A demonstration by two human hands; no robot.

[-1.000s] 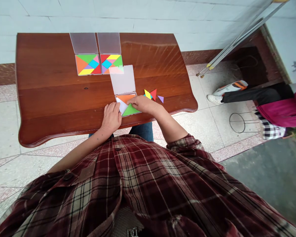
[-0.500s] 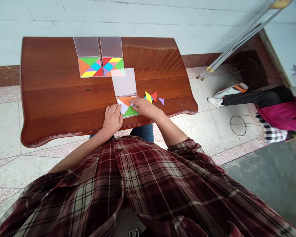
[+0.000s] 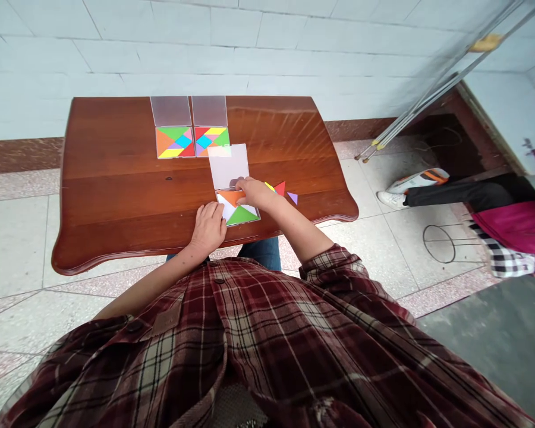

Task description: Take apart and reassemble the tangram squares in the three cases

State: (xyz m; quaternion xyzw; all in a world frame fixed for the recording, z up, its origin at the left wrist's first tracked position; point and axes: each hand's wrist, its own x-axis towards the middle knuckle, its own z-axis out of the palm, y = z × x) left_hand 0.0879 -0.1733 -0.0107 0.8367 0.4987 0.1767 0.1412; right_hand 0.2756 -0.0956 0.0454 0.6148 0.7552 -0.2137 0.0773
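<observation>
In front of me an open tangram case (image 3: 238,224) lies on the table, its clear lid (image 3: 229,167) folded back. Inside are a green triangle (image 3: 243,215) at the near side and an orange triangle (image 3: 229,197) at the far side, with white base showing between them. My left hand (image 3: 209,226) rests against the case's left edge, fingers laid out flat. Over the upper right of the case, my right hand (image 3: 254,193) has thumb and forefinger on the orange triangle. To its right lie loose pieces: a red triangle (image 3: 280,188), a mostly covered yellow piece (image 3: 270,186) and a purple triangle (image 3: 293,197).
Two filled tangram cases, a left one (image 3: 173,142) and a right one (image 3: 211,141), lie open farther back on the brown wooden table (image 3: 116,190). Crutches (image 3: 410,104) lean at the right wall. A seated person's leg (image 3: 437,189) and a wire stand (image 3: 439,244) are beyond the table.
My view has shifted, so the table sits lower in the picture. My right hand has moved toward the far edge of the case, its thumb now on the orange triangle. The left hand stays put.
</observation>
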